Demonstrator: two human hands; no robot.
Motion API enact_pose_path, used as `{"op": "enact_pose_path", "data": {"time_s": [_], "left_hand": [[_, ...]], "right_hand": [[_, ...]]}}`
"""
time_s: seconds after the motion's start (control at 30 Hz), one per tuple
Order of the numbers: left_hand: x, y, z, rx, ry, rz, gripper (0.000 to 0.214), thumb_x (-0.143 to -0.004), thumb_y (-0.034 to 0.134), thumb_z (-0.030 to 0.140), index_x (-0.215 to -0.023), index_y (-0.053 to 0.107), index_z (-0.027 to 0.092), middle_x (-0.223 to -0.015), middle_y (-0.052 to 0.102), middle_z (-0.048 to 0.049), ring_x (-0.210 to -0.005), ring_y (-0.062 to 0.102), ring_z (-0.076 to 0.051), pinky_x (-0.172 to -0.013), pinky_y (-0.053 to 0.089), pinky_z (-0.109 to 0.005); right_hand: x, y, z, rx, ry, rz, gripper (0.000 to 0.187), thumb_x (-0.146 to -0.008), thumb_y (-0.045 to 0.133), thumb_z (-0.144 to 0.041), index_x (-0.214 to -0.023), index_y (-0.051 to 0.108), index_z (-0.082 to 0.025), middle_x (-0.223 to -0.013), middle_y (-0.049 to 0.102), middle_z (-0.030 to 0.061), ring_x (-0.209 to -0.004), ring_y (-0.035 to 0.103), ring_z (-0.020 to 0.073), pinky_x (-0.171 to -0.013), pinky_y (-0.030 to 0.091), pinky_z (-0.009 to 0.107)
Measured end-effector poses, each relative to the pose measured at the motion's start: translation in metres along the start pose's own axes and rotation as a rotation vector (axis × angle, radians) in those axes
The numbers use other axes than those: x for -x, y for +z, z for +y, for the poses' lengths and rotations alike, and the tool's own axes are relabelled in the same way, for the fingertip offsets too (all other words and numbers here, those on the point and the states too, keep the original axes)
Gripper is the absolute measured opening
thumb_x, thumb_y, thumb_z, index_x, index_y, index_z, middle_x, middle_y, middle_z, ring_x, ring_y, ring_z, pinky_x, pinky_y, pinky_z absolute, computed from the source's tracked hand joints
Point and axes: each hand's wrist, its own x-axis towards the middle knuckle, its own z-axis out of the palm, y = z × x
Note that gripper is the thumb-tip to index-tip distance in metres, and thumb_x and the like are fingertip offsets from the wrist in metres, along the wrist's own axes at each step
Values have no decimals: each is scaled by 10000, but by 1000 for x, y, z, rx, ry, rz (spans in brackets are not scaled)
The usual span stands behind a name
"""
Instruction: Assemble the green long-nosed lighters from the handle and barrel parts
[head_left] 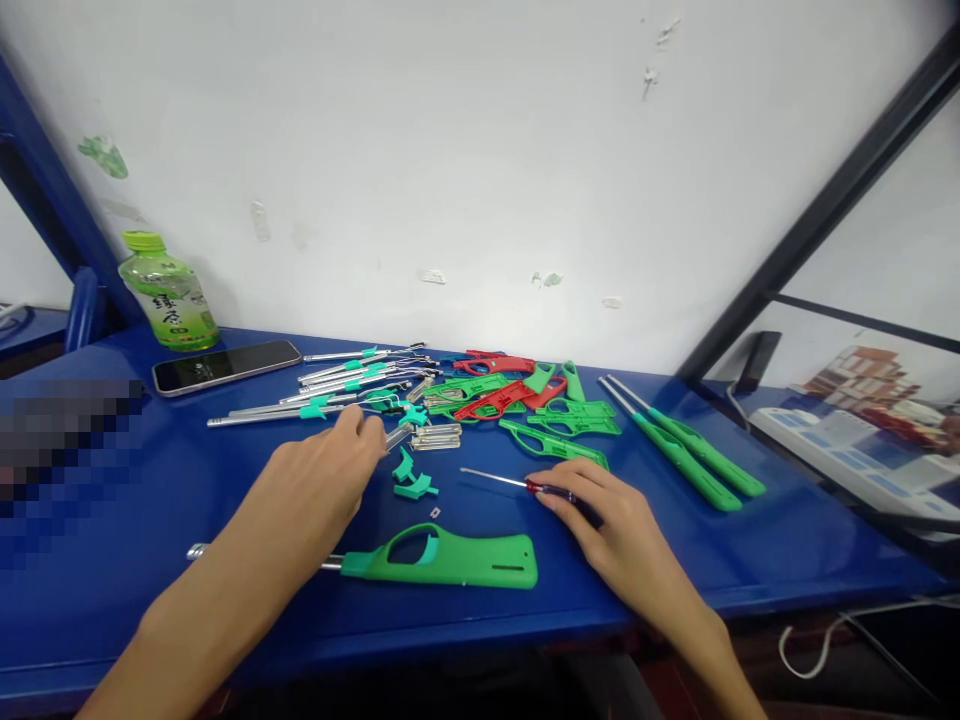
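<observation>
My right hand (pixel 596 505) lies on the blue table, its fingers closed on the dark and red handle of a small screwdriver (pixel 495 479), whose thin shaft points left. My left hand (pixel 330 470) has its fingers pinched together beside the clear and metal parts (pixel 436 436); what is between them is hidden. Just right of those fingers lie loose teal trigger pieces (pixel 415 487). Nearest me is a green long-necked gas lighter (pixel 480 560), with my left forearm crossing above its metal barrel. A tiny metal piece (pixel 435 512) sits above it.
Metal lighter barrels (pixel 262 411) with teal triggers and wires lie behind my left hand. Green and red handle shells (pixel 502 399) are heaped mid-table. Two green lighters (pixel 686 455) rest at right. A phone (pixel 225 368) and green bottle (pixel 171 300) stand by the wall (pixel 420 150).
</observation>
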Motion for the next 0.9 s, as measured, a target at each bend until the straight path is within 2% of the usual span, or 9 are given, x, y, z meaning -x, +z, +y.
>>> {"op": "enact_pose_path", "data": {"time_s": [0.1,0.2,0.27,0.37,0.47,0.53,0.63,0.73,0.9], "left_hand": [[5,-4,-6,-17,-51,64,385,-1080,272,123,-1173,643,167,-1058,660,-128,-588,591,-219,-539,191,-365],[9,-6,-8,105,-100,178,345,-1118,244,262,-1086,583,205,-944,667,-101,-611,590,-234,-566,209,-374],[9,-9,-7,290,-124,205,296,-1116,272,355,-983,513,248,-785,633,-44,-581,556,-226,-566,230,-371],[6,-14,-5,589,-109,199,258,-1083,354,424,-895,456,280,-587,504,39,-507,467,-201,-536,244,-351],[5,-21,-6,895,-60,214,259,-1041,475,476,-875,515,281,-509,450,80,-438,443,-166,-486,266,-300],[6,-26,-5,1114,-42,179,287,-1009,571,516,-854,560,275,-484,489,86,-383,454,-142,-441,294,-262],[10,-37,3,1502,-44,69,352,-908,755,554,-793,606,256,-515,579,54,-371,553,-149,-353,301,-223],[15,-46,16,1872,-97,26,365,-822,884,499,-764,663,214,-655,649,23,-500,686,-153,-345,312,-171],[17,-50,31,2150,-154,-10,311,-795,953,417,-805,742,188,-829,747,-7,-668,753,-130,-435,412,-131]], "right_hand": [[1,-3,-5,-5,13,82,182,-1105,667,-258,-1207,814,-293,-1162,813,53,-1073,784,239,-966,624,373],[-3,-11,-21,-67,29,207,93,-1074,724,-267,-1118,804,-280,-1078,822,38,-981,787,222,-870,643,340],[-10,-20,-39,-125,8,317,80,-1027,786,-250,-1090,807,-294,-1017,816,14,-901,776,198,-788,644,304],[-22,-37,-74,-180,-64,431,161,-967,848,-221,-1101,823,-306,-1028,822,15,-901,782,213,-795,675,334],[-30,-54,-99,-229,-83,513,221,-921,908,-263,-1112,828,-340,-1023,818,11,-901,784,233,-764,684,361],[-32,-62,-105,-265,-129,618,208,-908,931,-356,-1087,825,-350,-978,806,22,-858,772,251,-709,672,379],[-32,-61,-103,-256,-270,705,106,-946,879,-446,-987,848,-353,-847,759,44,-777,725,260,-614,599,380],[-33,-49,-105,-283,-161,795,83,-1011,795,-378,-1022,859,-327,-909,752,49,-770,691,241,-587,557,360],[-35,-36,-117,-264,-134,677,209,-992,819,-263,-1181,824,-353,-962,815,21,-803,784,231,-688,683,336]]}}
